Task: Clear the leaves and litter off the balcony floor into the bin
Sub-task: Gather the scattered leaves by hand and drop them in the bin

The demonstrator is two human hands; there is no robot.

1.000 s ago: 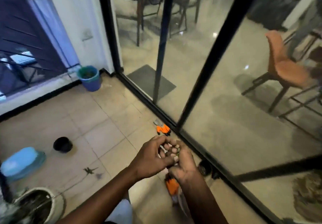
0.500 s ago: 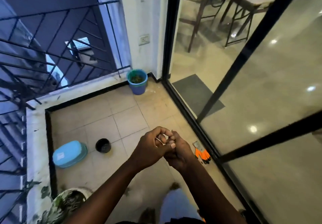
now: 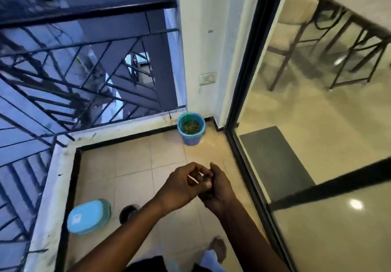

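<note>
Meeting above the balcony floor, left hand and right hand curl fingers together; grasped content cannot be told; bin stands in far corner, holding green litter.

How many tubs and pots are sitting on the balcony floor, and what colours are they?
Blue: 2, the bin and the lidded tub
Black: 1, the small round pot
Total: 3
</note>
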